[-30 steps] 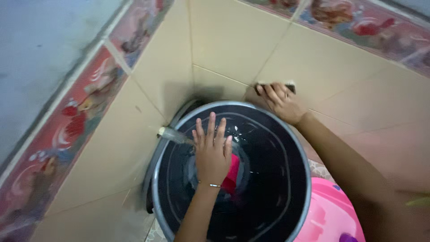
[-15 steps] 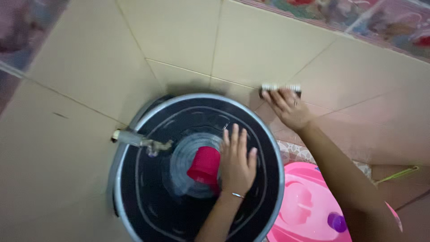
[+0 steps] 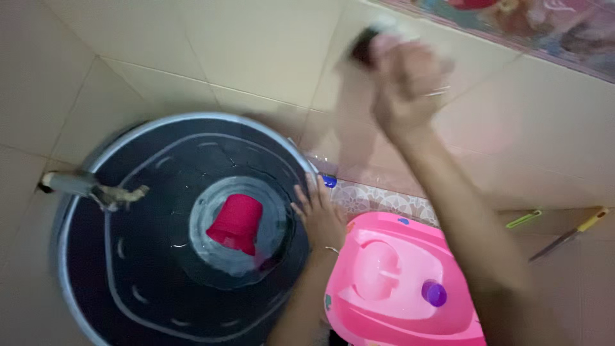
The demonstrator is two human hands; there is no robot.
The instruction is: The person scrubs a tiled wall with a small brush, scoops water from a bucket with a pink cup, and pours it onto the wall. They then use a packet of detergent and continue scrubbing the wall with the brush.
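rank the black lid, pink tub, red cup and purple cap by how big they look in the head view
1. black lid
2. pink tub
3. red cup
4. purple cap

The tub is cut off by the frame edge and partly hidden behind an arm, but the gaps are wide enough that the order holds.

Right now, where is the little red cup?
The red cup lies upside down on the middle of the big dark round lid, just left of the left hand and right of the tap.

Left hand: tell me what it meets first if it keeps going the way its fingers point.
The left hand rests on the right rim of the big black lid, fingers pointing up toward the wall. Going on, it would likely meet the small blue thing just past the rim, then the tiled wall; depth is unclear.
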